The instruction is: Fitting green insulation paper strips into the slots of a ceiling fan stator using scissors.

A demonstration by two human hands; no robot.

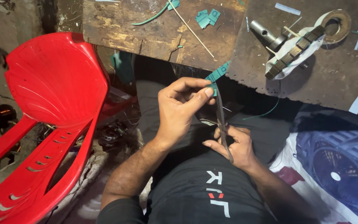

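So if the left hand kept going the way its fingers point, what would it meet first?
The left hand points right, pinching a teal strip; just beyond are the scissors in the right hand, probably first, though depth is unclear.

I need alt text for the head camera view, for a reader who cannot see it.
A person's left hand pinches a teal paper strip while the right hand cuts it with dark metal scissors. A red plastic chair stands at left, and a worn wooden workbench lies ahead.

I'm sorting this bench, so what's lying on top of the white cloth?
On the white cloth a dark segmented strip lies diagonally, its top end against the tape roll. A metal cylinder sits beside it. What the cloth covers is hidden.
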